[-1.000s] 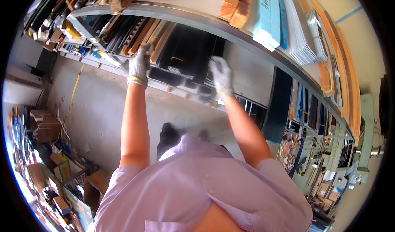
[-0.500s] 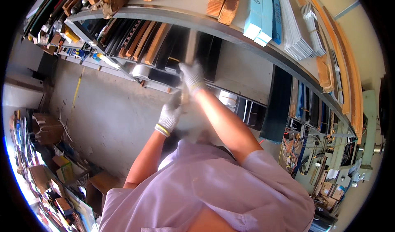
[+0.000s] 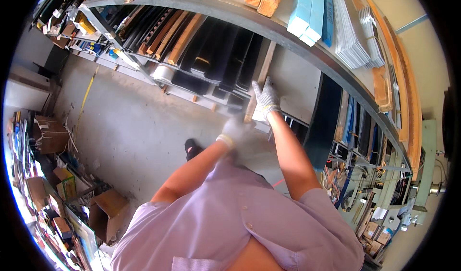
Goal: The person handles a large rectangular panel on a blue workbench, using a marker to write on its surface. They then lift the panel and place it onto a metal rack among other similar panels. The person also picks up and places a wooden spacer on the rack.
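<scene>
A long light wooden strip lies in a lower shelf bay, its near end sticking out past the shelf edge. My right hand, in a grey knit glove, is against the right side of this strip, with thumb and forefinger stretched apart. Close to the strip's near end is my gloved left hand, smeared by motion, so its fingers and any grip cannot be made out. Dark flat strips lie in the bay just left of the wooden one.
The rack's metal front beam crosses above my hands. Pale blue long boxes and wooden beams jut from the upper shelf. A dark panel stands at right. Cardboard boxes sit on the floor at left.
The wooden strip and both hands have shifted right, past the dark strips. My right hand's thumb and forefinger now spread along the strip, and my left hand has moved right and slightly lower.
</scene>
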Available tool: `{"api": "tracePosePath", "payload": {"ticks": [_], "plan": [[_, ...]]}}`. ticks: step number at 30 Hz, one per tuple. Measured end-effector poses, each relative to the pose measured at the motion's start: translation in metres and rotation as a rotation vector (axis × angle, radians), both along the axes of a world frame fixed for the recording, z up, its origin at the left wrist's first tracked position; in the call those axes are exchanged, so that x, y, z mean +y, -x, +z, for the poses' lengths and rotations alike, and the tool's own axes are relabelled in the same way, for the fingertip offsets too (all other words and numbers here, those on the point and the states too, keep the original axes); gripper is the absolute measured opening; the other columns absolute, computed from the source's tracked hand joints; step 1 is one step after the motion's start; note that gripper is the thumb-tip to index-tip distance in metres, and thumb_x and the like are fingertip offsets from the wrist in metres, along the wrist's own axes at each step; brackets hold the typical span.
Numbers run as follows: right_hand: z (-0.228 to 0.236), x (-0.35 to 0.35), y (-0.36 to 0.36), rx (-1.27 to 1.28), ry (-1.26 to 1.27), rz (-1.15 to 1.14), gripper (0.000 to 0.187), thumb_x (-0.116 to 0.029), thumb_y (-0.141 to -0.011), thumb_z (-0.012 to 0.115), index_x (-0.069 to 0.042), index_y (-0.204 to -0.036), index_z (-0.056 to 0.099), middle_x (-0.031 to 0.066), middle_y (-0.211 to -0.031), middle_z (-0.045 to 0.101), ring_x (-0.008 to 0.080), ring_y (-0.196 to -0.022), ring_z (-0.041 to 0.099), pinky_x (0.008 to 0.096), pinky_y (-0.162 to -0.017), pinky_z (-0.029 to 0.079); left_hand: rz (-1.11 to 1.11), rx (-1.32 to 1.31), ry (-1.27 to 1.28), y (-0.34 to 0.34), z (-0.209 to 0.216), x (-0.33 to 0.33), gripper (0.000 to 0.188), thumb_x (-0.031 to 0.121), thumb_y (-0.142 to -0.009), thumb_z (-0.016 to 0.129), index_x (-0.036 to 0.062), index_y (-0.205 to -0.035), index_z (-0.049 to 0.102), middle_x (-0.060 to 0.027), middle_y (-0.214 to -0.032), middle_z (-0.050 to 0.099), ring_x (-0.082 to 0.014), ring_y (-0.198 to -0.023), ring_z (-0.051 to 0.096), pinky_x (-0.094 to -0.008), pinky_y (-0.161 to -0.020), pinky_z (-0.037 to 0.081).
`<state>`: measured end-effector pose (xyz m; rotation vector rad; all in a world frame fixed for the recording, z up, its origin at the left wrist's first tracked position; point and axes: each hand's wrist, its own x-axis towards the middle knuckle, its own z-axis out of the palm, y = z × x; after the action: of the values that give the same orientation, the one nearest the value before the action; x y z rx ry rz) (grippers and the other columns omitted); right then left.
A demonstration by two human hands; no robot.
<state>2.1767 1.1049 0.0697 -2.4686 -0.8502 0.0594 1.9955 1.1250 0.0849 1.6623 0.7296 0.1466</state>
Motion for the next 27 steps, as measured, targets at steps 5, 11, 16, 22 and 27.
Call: {"api": "tracePosePath", "payload": {"ticks": [5, 11, 16, 22, 27], "plan": [[0.019, 0.043, -0.004, 0.075, 0.271, 0.047, 0.072, -0.043, -0.095, 0.045, 0.004, -0.143, 0.02, 0.0284, -0.091, 0.065, 0.044, -0.079, 0.064, 0.0525, -0.073, 0.049, 0.086, 0.192, 0.09, 0.005, 0.015, 0.019, 0.046, 0.03, -0.083, 0.063, -0.004, -0.113, 0.058, -0.0166, -0.076, 0.067, -0.0214, -0.072, 0.065, -0.0352, -0.065, 0.05], [-0.027, 0.06, -0.008, -0.246, -0.057, 0.048, 0.069, -0.037, -0.094, 0.049, 0.005, -0.142, 0.025, 0.0251, -0.084, 0.065, 0.0407, -0.072, 0.064, 0.0495, -0.066, 0.049, 0.172, 0.182, -0.063, 0.006, -0.048, 0.028, 0.036, 0.031, -0.085, 0.065, -0.0012, -0.101, 0.061, -0.0093, -0.068, 0.061, -0.0152, -0.06, 0.054, -0.0342, -0.058, 0.047], [-0.028, 0.051, -0.002, -0.193, -0.181, -0.032, 0.068, -0.036, -0.086, 0.061, 0.0, -0.138, 0.035, 0.0316, -0.113, 0.057, 0.0439, -0.093, 0.061, 0.0513, -0.084, 0.046, 0.116, 0.082, -0.619, 0.019, -0.012, -0.001, 0.077, 0.026, -0.083, 0.066, 0.0161, -0.147, 0.024, -0.0262, -0.101, 0.064, -0.042, -0.082, 0.064, -0.045, -0.066, 0.052], [0.021, -0.113, 0.02, 0.098, -0.393, 0.084, 0.036, -0.023, -0.089, 0.06, -0.005, -0.12, 0.056, 0.0202, -0.101, 0.065, 0.037, -0.088, 0.064, 0.0422, -0.078, 0.051, 0.048, 0.262, -1.017, -0.037, -0.019, 0.016, 0.065, 0.038, -0.089, 0.055, 0.0128, -0.144, 0.033, -0.0172, -0.067, 0.064, -0.0332, -0.053, 0.063, -0.044, -0.047, 0.049], [0.002, -0.299, 0.062, -0.029, -0.229, -0.145, 0.027, -0.025, -0.091, 0.055, -0.01, -0.112, 0.063, 0.0123, -0.108, 0.065, 0.0335, -0.097, 0.061, 0.0407, -0.086, 0.049, 0.226, 0.275, -0.941, -0.064, -0.014, 0.028, 0.044, 0.044, -0.088, 0.058, 0.0089, -0.111, 0.042, -0.0172, -0.069, 0.065, -0.0368, -0.062, 0.065, -0.0457, -0.051, 0.05]]}}
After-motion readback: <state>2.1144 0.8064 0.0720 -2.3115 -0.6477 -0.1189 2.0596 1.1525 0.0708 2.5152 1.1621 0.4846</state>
